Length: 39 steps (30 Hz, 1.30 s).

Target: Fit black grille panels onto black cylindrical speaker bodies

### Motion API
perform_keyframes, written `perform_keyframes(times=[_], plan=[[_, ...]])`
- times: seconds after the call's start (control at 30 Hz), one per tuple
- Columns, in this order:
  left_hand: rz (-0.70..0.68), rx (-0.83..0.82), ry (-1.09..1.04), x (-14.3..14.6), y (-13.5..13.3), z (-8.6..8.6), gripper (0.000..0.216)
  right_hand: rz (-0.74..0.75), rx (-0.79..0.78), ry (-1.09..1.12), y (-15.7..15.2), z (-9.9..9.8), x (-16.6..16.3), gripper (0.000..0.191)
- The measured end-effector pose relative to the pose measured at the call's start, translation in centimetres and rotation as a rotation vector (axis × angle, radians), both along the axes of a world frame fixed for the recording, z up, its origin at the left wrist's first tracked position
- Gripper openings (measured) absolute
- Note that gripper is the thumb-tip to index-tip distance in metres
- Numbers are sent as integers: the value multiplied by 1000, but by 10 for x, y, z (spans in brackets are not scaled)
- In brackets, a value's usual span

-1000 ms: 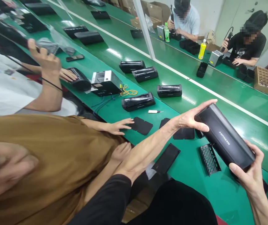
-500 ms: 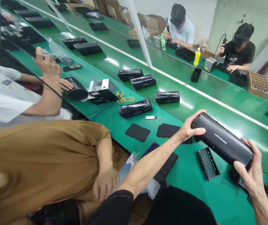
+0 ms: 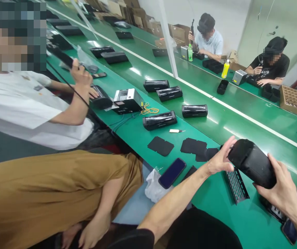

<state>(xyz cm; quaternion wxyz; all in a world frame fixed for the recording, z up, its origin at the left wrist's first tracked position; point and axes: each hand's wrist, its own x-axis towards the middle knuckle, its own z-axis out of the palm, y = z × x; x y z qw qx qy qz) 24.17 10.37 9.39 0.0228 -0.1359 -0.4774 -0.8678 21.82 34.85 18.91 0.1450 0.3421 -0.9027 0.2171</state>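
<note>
At the four o'clock corner of the green desk [image 3: 215, 197], both of the person's hands are on a black oblong casing [image 3: 252, 162], lifted clear of the surface. The right hand [image 3: 280, 190] has its grip closed around the casing's near end, fingers wrapped beneath and the thumb over the top. The left hand [image 3: 219, 159] meets the far, capped end with its fingers spread and only loosely curled; it touches the cap rather than clamping it, so the weight sits with the right hand.

The casing's long axis runs from about ten o'clock, at the left hand, to four o'clock, at the right hand, and the capped end faces the camera. The casing lies at three o'clock from the left palm and at eleven o'clock from the right palm.

Directly under the casing, a perforated black grille [image 3: 236, 185] lies flat on the desk, with flat black pads [image 3: 193, 146] just beyond it toward ten o'clock. A dark phone [image 3: 172, 173] sits at the desk's edge at nine o'clock from the left hand. Further along toward eleven o'clock, similar black units [image 3: 159, 120] lie on the belt. A co-worker in a brown top [image 3: 47, 193] sits beside the person at eight o'clock.
</note>
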Motion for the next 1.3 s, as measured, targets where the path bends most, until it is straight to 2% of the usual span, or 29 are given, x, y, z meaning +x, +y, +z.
perform_keyframes(times=[0.07,0.13,0.37,0.6,0.67,0.73,0.8,0.87,0.97,1.07,1.17,1.3], plan=[[55,-216,112,5,-14,13,140,35,172,86,5,10,-1,91],[103,-322,120,8,-20,21,131,56,234,125,4,12,-1,92],[82,-420,168,15,-27,23,127,70,264,175,-5,7,9,90],[131,-426,191,13,-24,26,114,44,237,95,-9,8,16,89],[173,-381,181,14,-20,21,113,75,198,63,0,9,15,89],[189,-315,133,15,-17,15,115,58,97,4,17,7,14,101],[174,-236,72,16,-17,9,117,-17,-61,-155,37,3,14,118],[140,-175,38,16,-18,4,117,-87,-225,-367,54,-4,17,123],[102,-90,42,15,-17,1,114,-101,-361,-539,63,-13,25,115],[77,-28,39,14,-16,1,111,-126,-404,-491,55,-16,33,99],[90,-47,3,11,-13,-2,109,-164,-451,-444,47,-19,33,81],[78,-97,-77,1,-13,-21,109,-249,-490,-602,53,-34,23,79]])
